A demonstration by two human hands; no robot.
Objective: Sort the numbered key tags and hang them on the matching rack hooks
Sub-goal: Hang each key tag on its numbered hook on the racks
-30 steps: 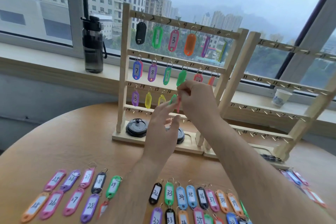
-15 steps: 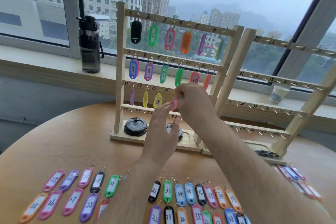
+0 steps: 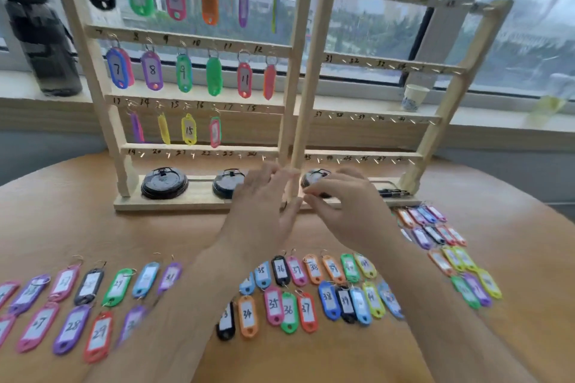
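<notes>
While both hands hover low before the rack [image 3: 199,42], my left hand [image 3: 261,208] is loosely spread, holding nothing. My right hand [image 3: 342,211] curls toward its thumb, but blur hides any pinch. Loose key tags [image 3: 248,315] lie in rows on the table [image 3: 93,227]. I judge them light, stiff, slick-faced, and best pinched edgewise near the ringed end.

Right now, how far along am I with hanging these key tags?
Done: on the left rack the top two rows are full and the third row holds four tags, up to hook 16. In hand: nothing plainly; left hand and right hand are low by the rack bases. Left: hooks 17 to 24, the bare right rack, and the many tags on the table.
</notes>
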